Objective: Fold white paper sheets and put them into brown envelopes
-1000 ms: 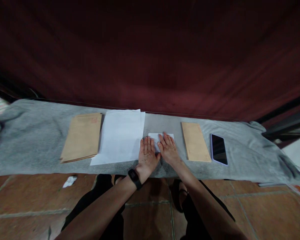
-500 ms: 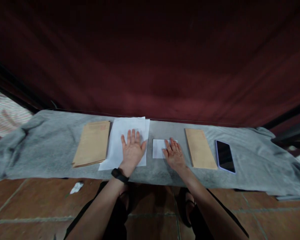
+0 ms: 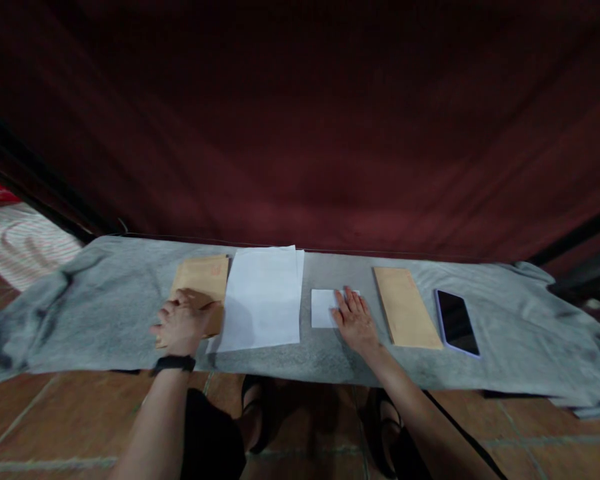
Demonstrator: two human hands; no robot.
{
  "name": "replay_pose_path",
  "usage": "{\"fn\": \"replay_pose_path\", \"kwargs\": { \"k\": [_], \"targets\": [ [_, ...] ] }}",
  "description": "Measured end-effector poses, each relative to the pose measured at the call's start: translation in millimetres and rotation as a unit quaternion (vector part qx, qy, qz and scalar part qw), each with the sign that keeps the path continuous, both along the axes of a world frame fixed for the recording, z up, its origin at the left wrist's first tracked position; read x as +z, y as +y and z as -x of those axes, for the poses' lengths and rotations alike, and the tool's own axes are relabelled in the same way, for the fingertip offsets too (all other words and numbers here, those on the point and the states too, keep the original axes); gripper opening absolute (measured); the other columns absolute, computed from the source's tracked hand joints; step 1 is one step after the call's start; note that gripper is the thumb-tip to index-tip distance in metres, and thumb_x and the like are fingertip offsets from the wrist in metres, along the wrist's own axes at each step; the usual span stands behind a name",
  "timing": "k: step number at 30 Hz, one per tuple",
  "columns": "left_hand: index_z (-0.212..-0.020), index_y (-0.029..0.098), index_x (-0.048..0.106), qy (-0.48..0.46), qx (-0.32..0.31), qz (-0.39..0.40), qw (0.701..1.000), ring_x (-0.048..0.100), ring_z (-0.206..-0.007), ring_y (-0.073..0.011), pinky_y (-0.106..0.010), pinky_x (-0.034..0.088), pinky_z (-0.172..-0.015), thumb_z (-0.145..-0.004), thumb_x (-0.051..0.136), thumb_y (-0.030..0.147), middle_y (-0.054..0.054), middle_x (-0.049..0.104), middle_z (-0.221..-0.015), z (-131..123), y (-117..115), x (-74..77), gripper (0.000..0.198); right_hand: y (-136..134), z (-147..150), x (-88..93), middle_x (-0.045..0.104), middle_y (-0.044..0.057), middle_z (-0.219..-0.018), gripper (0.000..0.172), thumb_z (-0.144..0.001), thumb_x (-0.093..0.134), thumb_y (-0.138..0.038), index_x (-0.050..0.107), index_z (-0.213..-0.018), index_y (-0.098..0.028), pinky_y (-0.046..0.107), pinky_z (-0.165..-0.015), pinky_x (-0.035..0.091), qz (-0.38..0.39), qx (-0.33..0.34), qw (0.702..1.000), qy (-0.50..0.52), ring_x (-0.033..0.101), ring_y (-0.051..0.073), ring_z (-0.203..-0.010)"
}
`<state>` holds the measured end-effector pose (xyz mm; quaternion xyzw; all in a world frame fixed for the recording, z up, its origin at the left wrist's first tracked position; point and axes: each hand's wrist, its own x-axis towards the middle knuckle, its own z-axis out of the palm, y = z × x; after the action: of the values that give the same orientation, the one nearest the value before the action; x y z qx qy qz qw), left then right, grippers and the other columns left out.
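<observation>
My left hand (image 3: 183, 321), with a black band on its wrist, rests on the near end of a stack of brown envelopes (image 3: 201, 275) at the left; its fingers are curled over the top envelope. My right hand (image 3: 355, 319) lies flat, fingers stretched out, on the right part of a small folded white paper (image 3: 323, 307). Between the hands lies a stack of white sheets (image 3: 263, 295). A single brown envelope (image 3: 406, 307) lies just right of my right hand.
Everything sits on a grey cloth (image 3: 100, 307) over a long low surface. A phone (image 3: 457, 321) with a dark screen lies at the right. A dark red curtain (image 3: 300, 133) hangs behind. Brown floor tiles and my sandalled feet show below.
My left hand left the folded paper, crossed the white sheets and now sits on the brown envelope stack at the left. My right hand stayed on the folded paper. The view shifted left.
</observation>
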<state>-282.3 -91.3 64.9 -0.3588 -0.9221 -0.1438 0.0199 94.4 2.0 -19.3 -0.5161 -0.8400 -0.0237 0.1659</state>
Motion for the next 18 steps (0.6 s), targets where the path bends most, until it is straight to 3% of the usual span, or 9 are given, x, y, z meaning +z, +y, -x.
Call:
{"fn": "replay_pose_path", "kwargs": {
  "k": [3,6,9,11,13,15,18],
  "targets": [
    [-0.131,0.004,0.041,0.066,0.061,0.013,0.996,0.051,-0.118,-0.0463,-0.058,0.041,-0.092,-0.081,0.057,0.055,-0.032,0.053,-0.125,1,2,7.3,0.074,0,-1,0.4,0.031,0.015,-0.158,0.053,-0.102,0.038,-0.04,0.038,-0.15,-0.018,0.053,-0.115,0.027,0.006,-0.001,1.0,0.004,0.034,0.03,-0.143],
    [-0.131,0.008,0.043,0.066,0.086,-0.03,0.994,0.058,-0.111,-0.0389,-0.051,0.046,-0.091,-0.081,0.061,0.046,-0.023,0.058,-0.123,8,3,15.1,0.066,-1,-1,0.6,0.031,0.014,-0.158,0.052,-0.102,0.036,-0.04,0.037,-0.15,-0.019,0.054,-0.115,0.027,0.007,0.002,1.0,0.01,0.034,0.029,-0.144],
    [-0.117,0.013,0.054,0.045,0.111,-0.152,0.981,0.062,-0.104,-0.0311,-0.047,0.05,-0.091,-0.085,0.058,0.036,-0.012,0.064,-0.115,16,6,22.9,0.04,-3,-1,1.3,0.031,0.014,-0.158,0.052,-0.102,0.036,-0.04,0.038,-0.15,-0.019,0.053,-0.115,0.027,0.007,-0.001,1.0,0.013,0.032,0.029,-0.144],
    [-0.107,0.015,0.057,0.016,0.112,-0.269,0.956,0.063,-0.1,-0.0276,-0.045,0.052,-0.09,-0.085,0.058,0.033,-0.008,0.066,-0.11,16,10,28.1,0.029,-4,0,2.7,0.031,0.014,-0.158,0.052,-0.102,0.036,-0.039,0.039,-0.15,-0.018,0.052,-0.116,0.026,0.013,-0.006,1.0,0.011,0.032,0.029,-0.145],
    [-0.104,0.016,0.055,-0.053,0.103,-0.399,0.91,0.063,-0.098,-0.0228,-0.041,0.053,-0.09,-0.084,0.059,0.028,-0.004,0.067,-0.108,11,18,32.8,0.024,-5,1,5.1,0.031,0.015,-0.158,0.051,-0.102,0.038,-0.038,0.041,-0.148,-0.017,0.052,-0.117,0.025,0.022,-0.012,1.0,0.009,0.032,0.03,-0.144],
    [-0.101,0.017,0.052,-0.184,0.098,-0.505,0.838,0.063,-0.098,-0.0167,-0.035,0.053,-0.091,-0.081,0.06,0.019,0.0,0.068,-0.107,-3,29,36.1,0.021,-4,2,9.1,0.033,0.017,-0.157,0.051,-0.101,0.04,-0.038,0.045,-0.146,-0.015,0.053,-0.118,0.023,0.035,-0.016,0.999,0.022,0.032,0.031,-0.144],
    [-0.092,0.018,0.056,-0.473,0.058,-0.533,0.699,0.066,-0.091,-0.0129,-0.028,0.055,-0.083,-0.079,0.057,0.008,0.002,0.069,-0.093,-37,45,34.9,0.016,-4,5,20.0,0.037,0.018,-0.154,0.05,-0.102,0.038,-0.039,0.05,-0.142,-0.012,0.055,-0.118,0.022,0.079,-0.011,0.991,0.111,0.033,0.031,-0.144]
  ]
}}
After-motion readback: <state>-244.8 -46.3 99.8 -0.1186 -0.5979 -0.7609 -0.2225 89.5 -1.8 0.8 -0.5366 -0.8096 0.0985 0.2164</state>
